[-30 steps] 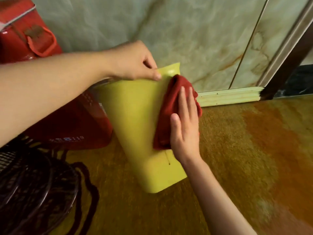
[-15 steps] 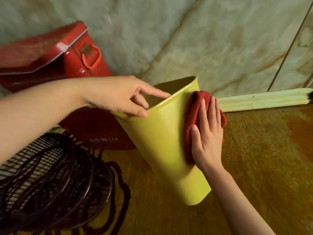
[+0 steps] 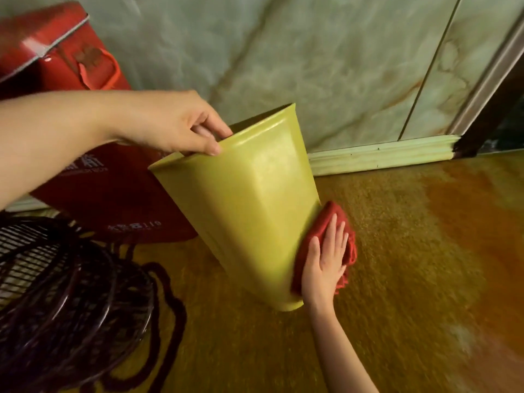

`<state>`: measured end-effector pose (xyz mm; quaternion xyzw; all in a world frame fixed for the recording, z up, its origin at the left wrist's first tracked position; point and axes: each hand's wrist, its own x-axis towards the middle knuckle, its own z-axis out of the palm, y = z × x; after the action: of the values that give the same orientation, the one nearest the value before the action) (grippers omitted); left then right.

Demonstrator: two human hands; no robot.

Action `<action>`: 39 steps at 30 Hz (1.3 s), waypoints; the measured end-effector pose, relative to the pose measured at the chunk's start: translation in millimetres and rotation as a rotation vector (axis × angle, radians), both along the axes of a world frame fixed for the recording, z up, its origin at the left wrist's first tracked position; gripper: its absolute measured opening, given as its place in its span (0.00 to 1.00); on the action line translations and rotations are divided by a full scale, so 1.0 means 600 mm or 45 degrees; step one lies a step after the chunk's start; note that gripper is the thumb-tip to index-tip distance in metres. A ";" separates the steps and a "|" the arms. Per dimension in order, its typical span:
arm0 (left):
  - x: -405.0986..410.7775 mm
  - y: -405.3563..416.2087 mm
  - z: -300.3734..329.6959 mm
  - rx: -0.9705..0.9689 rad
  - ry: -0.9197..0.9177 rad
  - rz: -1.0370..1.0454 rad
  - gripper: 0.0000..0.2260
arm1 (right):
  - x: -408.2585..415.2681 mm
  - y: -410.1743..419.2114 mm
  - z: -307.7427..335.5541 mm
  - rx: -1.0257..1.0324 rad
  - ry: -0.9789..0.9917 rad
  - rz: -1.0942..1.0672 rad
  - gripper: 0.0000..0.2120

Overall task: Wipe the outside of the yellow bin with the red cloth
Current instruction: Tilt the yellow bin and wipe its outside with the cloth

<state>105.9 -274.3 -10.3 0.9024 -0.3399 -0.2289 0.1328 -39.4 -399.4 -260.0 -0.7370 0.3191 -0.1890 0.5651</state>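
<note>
The yellow bin (image 3: 243, 205) stands tilted on the floor, its open mouth leaning toward the wall. My left hand (image 3: 173, 123) pinches the near-left part of its rim, thumb outside and fingers inside. The red cloth (image 3: 320, 225) is bunched against the lower right side of the bin. My right hand (image 3: 326, 259) lies flat on the cloth, fingers spread and pointing up, pressing it to the bin near the base.
A red box with a handle (image 3: 71, 69) stands behind the bin at left. A dark wire fan guard and cord (image 3: 65, 302) lie at lower left. A marbled wall (image 3: 326, 61) with a pale skirting board (image 3: 380, 154) is close behind. Brown floor (image 3: 411, 265) spreads right.
My right hand has slid the red cloth down the bin's right side, from near the rim to near the base. My left hand shifted its hold along the rim.
</note>
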 end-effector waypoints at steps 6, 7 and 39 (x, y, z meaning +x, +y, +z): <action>-0.001 -0.012 -0.005 -0.107 0.014 0.028 0.11 | 0.055 0.007 0.108 0.035 -0.185 0.107 0.25; -0.001 -0.017 -0.009 -0.113 0.044 0.005 0.07 | 0.075 0.012 0.141 -0.027 -0.334 0.175 0.27; 0.020 0.068 -0.069 -0.147 -0.494 -0.123 0.15 | 0.068 -0.088 0.045 -0.235 -0.143 0.377 0.25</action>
<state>117.6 -233.3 -51.5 0.9032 -0.4146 -0.0370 0.1052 1.7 -452.3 -232.9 -0.8129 0.1564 -0.1731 0.5337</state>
